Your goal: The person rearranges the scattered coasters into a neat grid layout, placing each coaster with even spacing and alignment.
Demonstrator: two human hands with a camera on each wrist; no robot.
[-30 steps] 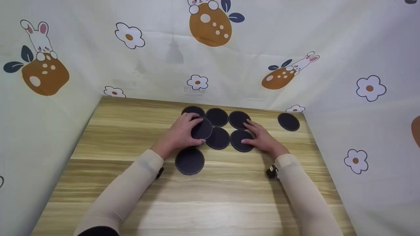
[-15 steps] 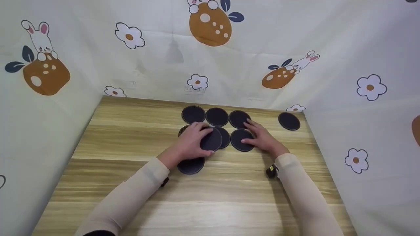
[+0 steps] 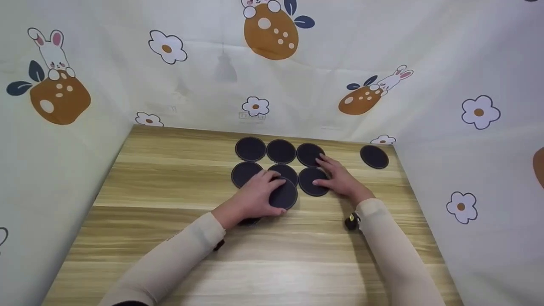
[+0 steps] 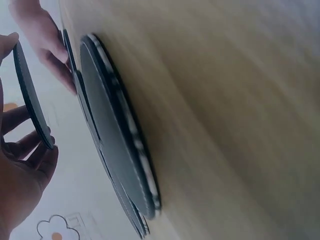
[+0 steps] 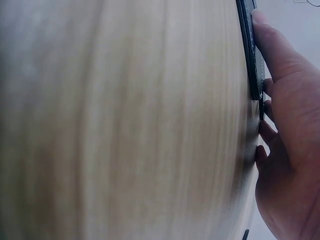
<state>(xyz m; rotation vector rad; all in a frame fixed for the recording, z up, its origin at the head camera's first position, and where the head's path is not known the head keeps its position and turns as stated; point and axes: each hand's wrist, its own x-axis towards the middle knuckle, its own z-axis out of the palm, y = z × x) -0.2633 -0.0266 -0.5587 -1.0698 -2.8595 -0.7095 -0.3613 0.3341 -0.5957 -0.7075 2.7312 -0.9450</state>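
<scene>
My left hand [image 3: 255, 196] pinches a round black coaster [image 3: 284, 196] by its edges, thumb on the near side and fingers on the far side. In the left wrist view this held coaster [image 4: 31, 97] is tilted and clear of the table. Beyond it a coaster [image 3: 285, 172] of the near row is partly covered. Another coaster [image 3: 250, 221] shows only its rim below my left wrist. My right hand [image 3: 343, 180] rests spread on two coasters, its thumb on the near-row coaster [image 3: 311, 187] and its fingertips on the back-row coaster [image 3: 308, 154].
Two more back-row coasters, the left one [image 3: 250, 148] and the middle one [image 3: 281, 151], lie side by side. A coaster [image 3: 246, 173] sits at the near row's left end. One lone coaster [image 3: 374, 157] lies by the wooden table's [image 3: 170, 170] right back corner. Patterned cloth [image 3: 191, 80] encloses the back and sides.
My left hand has carried its coaster rightward and toward me, uncovering the left coasters of both rows and covering most of the nearest one. My right hand stays in place.
</scene>
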